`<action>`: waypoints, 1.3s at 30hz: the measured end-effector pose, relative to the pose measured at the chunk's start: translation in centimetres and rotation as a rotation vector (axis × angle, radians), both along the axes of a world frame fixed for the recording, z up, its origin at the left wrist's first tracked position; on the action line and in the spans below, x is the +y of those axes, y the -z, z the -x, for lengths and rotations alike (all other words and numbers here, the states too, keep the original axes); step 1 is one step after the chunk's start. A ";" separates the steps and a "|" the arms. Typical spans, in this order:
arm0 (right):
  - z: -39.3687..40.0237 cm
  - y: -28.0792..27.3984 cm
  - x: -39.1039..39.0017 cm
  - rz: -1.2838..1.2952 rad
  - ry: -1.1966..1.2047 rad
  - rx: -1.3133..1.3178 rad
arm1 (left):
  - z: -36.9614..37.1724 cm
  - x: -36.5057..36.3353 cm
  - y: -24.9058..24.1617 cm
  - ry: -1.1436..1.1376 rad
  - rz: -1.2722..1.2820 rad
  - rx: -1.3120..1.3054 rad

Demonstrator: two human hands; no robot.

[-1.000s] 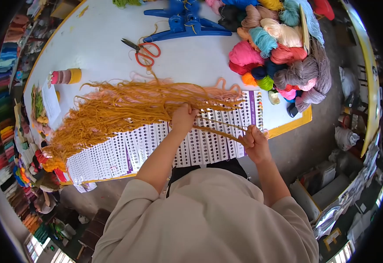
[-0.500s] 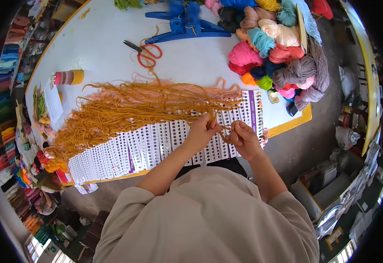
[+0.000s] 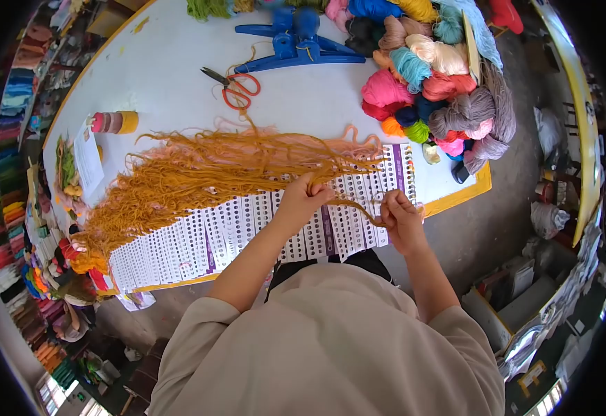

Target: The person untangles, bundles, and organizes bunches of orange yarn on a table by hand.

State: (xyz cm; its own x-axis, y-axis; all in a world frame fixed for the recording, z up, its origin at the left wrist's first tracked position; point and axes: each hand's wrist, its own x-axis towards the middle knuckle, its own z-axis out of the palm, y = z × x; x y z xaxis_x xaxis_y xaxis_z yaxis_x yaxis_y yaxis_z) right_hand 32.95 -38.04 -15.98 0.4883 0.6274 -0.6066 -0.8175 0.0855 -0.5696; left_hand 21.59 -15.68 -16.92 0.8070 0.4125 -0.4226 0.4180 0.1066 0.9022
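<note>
A strand of mustard-brown yarn [image 3: 353, 204] stretches between my two hands, sagging a little. My left hand [image 3: 303, 198] is closed on it at the near edge of a long heap of the same yarn [image 3: 199, 166]. Fingertips pinched together, my right hand [image 3: 400, 213] grips the strand's other end beside the right end of the cards. Under both hands lies a row of white cards [image 3: 247, 220] with punched holes, some with purple strips. Loose yarn from the heap covers their upper part.
Red-handled scissors [image 3: 241, 91] lie beyond the heap, near a blue plastic stand [image 3: 299, 47]. Colourful yarn skeins [image 3: 448, 87] pile up at the table's right side. Thread spools [image 3: 115, 123] and a paper sheet [image 3: 88, 159] are at the left. The table edge [image 3: 455, 197] is yellow.
My hands have moved apart, the left one leftward and the right one rightward and slightly nearer me. The yarn between them now spans a longer stretch.
</note>
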 end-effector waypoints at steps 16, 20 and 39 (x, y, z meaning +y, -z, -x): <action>-1.9 6.4 -5.8 0.662 0.595 0.070 | 4.0 7.3 4.0 -0.657 0.841 -0.030; -0.7 6.1 -11.8 0.844 -0.303 -0.020 | 3.0 6.8 0.8 -0.345 0.335 0.281; -2.6 8.9 16.7 0.413 -1.029 -1.190 | 4.7 4.7 0.1 -0.150 0.148 0.236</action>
